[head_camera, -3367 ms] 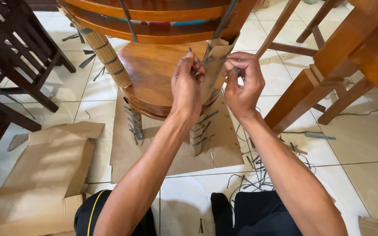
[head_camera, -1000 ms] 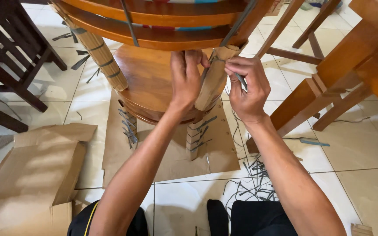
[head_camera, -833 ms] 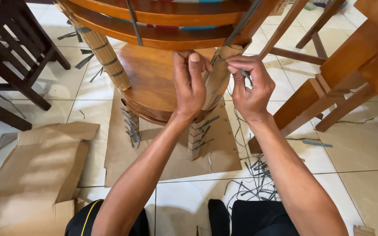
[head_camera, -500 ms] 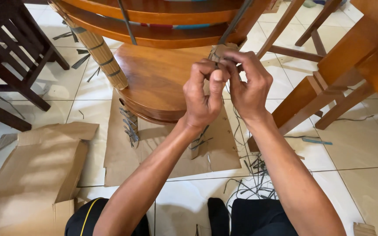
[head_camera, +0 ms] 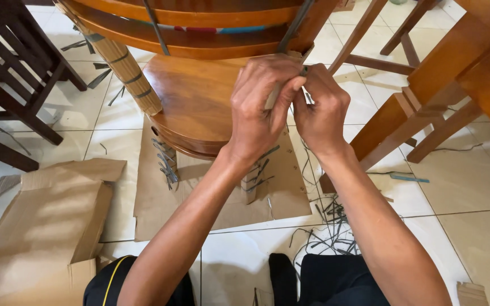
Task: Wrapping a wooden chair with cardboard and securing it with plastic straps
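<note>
Here, the left hand (head_camera: 256, 110) and right hand (head_camera: 321, 110) are meeting at the top of the wrapped leg (head_camera: 256, 181), fingers pressed together, pinching a grey strap (head_camera: 290, 28); the leg is running downward beneath the fingers, equally near both hands.

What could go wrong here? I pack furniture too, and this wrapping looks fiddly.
The cardboard wrap on the table leg is pinned only by the left hand and right hand; it may spring open if either lets go. The grey strap is thin and pinched at the fingertips, so it could slip or nick a finger. Loose strap offcuts lie on the floor tiles by the knees and could snag.
</note>
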